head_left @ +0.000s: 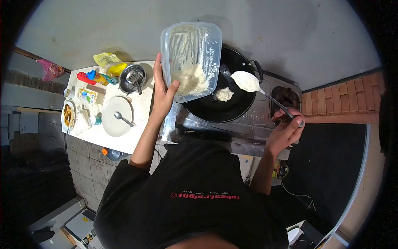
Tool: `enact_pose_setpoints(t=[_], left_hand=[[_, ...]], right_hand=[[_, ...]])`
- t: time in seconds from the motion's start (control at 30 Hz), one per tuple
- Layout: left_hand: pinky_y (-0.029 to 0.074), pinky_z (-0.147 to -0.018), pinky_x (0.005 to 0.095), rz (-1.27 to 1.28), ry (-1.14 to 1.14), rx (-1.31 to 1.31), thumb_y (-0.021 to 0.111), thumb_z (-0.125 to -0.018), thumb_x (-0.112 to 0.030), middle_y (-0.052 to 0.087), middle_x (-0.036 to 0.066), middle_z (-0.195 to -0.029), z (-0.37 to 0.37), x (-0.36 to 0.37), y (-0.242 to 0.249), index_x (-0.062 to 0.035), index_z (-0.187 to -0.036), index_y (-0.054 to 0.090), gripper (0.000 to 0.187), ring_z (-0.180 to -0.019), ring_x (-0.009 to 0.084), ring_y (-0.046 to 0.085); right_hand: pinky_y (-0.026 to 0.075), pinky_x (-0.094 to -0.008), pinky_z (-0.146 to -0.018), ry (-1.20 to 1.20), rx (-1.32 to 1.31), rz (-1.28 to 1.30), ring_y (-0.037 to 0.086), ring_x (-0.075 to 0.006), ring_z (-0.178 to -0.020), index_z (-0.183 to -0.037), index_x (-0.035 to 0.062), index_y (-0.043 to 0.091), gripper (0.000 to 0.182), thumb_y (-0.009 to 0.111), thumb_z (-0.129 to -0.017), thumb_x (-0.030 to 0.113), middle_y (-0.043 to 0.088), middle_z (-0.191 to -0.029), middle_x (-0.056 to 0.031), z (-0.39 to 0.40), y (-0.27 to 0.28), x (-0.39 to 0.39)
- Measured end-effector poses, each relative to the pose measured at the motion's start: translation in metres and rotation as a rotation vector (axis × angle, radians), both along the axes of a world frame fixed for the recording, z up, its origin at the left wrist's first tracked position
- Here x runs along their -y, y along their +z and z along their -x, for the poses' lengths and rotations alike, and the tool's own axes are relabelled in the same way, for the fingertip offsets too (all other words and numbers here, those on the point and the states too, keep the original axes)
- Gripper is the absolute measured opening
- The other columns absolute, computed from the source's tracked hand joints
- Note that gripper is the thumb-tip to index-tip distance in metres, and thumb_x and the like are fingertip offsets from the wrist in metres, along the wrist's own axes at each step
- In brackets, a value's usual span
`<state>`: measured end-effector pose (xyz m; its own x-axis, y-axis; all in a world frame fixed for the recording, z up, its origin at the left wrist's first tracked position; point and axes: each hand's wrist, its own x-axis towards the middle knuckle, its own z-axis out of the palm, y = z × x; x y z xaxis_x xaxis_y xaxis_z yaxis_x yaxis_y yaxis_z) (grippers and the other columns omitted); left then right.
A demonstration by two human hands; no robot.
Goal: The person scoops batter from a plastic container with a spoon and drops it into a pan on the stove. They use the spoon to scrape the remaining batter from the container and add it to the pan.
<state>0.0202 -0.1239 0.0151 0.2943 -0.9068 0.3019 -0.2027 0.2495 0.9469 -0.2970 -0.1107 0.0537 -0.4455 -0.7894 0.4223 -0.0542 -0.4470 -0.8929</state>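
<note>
My left hand [164, 93] grips the near left side of a clear plastic container [192, 58], tilted over the left part of a black pan [211, 110]. Pale batter lies at the container's lower end and streaks its walls. Closed around the handle end of a large metal spoon [278, 103], my right hand [287, 129] is right of the pan. The spoon's bowl, full of pale batter [247, 81], is above the pan's right side. One lump of batter [224, 94] sits on the pan's surface.
The stove [248, 120] carries the pan, with a burner [286, 97] at its right. On the white table [143, 99] at left are a plate with a spoon [111, 124], a metal bowl [124, 83], squeeze bottles [85, 77], a tub [89, 95] and a plate of food [72, 121].
</note>
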Motion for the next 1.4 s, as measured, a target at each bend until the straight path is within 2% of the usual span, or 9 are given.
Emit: enact_pose_setpoints(t=[0.07, 0.2, 0.23, 0.47, 0.77, 1.07, 1.13, 1.17, 1.4], left_hand=[[0.022, -0.123, 0.0467, 0.069, -0.106, -0.053, 0.066, -0.088, -0.033, 0.016, 0.021, -0.166, 0.001, 0.002, 0.001, -0.0079, -0.163, 0.008, 0.098, -0.152, 0.0344, 0.024], [0.018, -0.124, 0.0458, 0.023, -0.150, -0.094, 0.060, -0.089, -0.051, 0.018, 0.020, -0.164, 0.002, 0.011, -0.013, -0.0050, -0.162, 0.011, 0.100, -0.152, 0.0335, 0.023], [0.016, -0.124, 0.0458, -0.009, -0.191, -0.156, 0.056, -0.089, -0.058, 0.017, 0.020, -0.165, 0.004, 0.011, -0.015, -0.0044, -0.162, 0.012, 0.101, -0.153, 0.0333, 0.020], [0.020, -0.122, 0.0458, 0.033, -0.181, -0.084, 0.056, -0.086, -0.062, 0.020, 0.020, -0.163, 0.007, 0.008, -0.013, -0.0054, -0.162, 0.011, 0.105, -0.150, 0.0340, 0.026], [0.028, -0.120, 0.0509, -0.068, -0.215, -0.472, 0.054, -0.079, -0.068, 0.019, 0.021, -0.164, 0.015, 0.004, -0.001, -0.0163, -0.165, 0.005, 0.111, -0.150, 0.0377, 0.027], [0.028, -0.119, 0.0530, 0.007, -0.290, -0.367, 0.056, -0.072, -0.078, 0.020, 0.027, -0.162, 0.022, 0.012, 0.009, -0.0169, -0.165, 0.006, 0.122, -0.148, 0.0404, 0.027], [0.028, -0.119, 0.0529, -0.011, -0.294, -0.404, 0.056, -0.072, -0.078, 0.021, 0.027, -0.161, 0.022, 0.011, 0.011, -0.0168, -0.165, 0.006, 0.122, -0.148, 0.0405, 0.028], [0.029, -0.119, 0.0529, -0.033, -0.299, -0.441, 0.056, -0.071, -0.078, 0.022, 0.027, -0.161, 0.021, 0.009, 0.012, -0.0166, -0.165, 0.006, 0.123, -0.148, 0.0406, 0.029], [0.031, -0.117, 0.0531, -0.001, -0.328, -0.384, 0.056, -0.071, -0.077, 0.023, 0.027, -0.161, 0.019, 0.008, 0.010, -0.0166, -0.165, 0.006, 0.122, -0.146, 0.0416, 0.032]], right_hand=[[0.053, -0.0321, -0.060, 0.122, 0.016, 0.113, 0.064, -0.0196, -0.070, -0.102, 0.0008, 0.054, 0.035, 0.036, -0.112, 0.029, 0.063, -0.088, -0.0146, -0.013, 0.007, -0.003], [0.054, -0.0345, -0.064, 0.284, -0.127, 0.229, 0.065, -0.0209, -0.073, -0.102, -0.0016, 0.058, 0.033, 0.044, -0.110, 0.027, 0.064, -0.091, -0.0165, -0.040, 0.016, -0.001], [0.055, -0.0360, -0.066, 0.316, -0.395, 0.344, 0.065, -0.0226, -0.076, -0.103, -0.0022, 0.061, 0.027, 0.053, -0.105, 0.024, 0.064, -0.093, -0.0165, -0.043, 0.022, 0.002], [0.057, -0.0376, -0.071, 0.472, -1.094, 0.508, 0.064, -0.0282, -0.090, -0.104, -0.0009, 0.067, 0.028, 0.075, -0.078, 0.008, 0.062, -0.102, -0.0136, -0.055, 0.041, 0.008], [0.059, -0.0374, -0.067, 0.624, -0.909, 0.527, 0.067, -0.0318, -0.090, -0.107, -0.0014, 0.066, 0.035, 0.081, -0.076, 0.007, 0.061, -0.106, -0.0156, -0.055, 0.046, -0.008], [0.060, -0.0353, -0.077, 0.742, -1.011, 0.514, 0.066, -0.0247, -0.099, -0.104, 0.0023, 0.065, 0.027, 0.076, -0.080, 0.010, 0.060, -0.108, -0.0109, -0.068, 0.058, 0.006], [0.060, -0.0373, -0.075, 0.779, -1.034, 0.563, 0.067, -0.0305, -0.091, -0.103, 0.0011, 0.070, 0.035, 0.080, -0.069, 0.003, 0.063, -0.107, -0.0137, -0.068, 0.055, 0.003], [0.060, -0.0336, -0.079, 0.790, -1.119, 0.569, 0.067, -0.0241, -0.100, -0.104, 0.0041, 0.064, 0.026, 0.072, -0.081, 0.010, 0.059, -0.108, -0.0099, -0.065, 0.059, 0.003], [0.061, -0.0341, -0.079, 0.821, -1.029, 0.492, 0.066, -0.0250, -0.101, -0.105, 0.0047, 0.064, 0.026, 0.072, -0.081, 0.008, 0.059, -0.110, -0.0094, -0.064, 0.067, 0.002]])
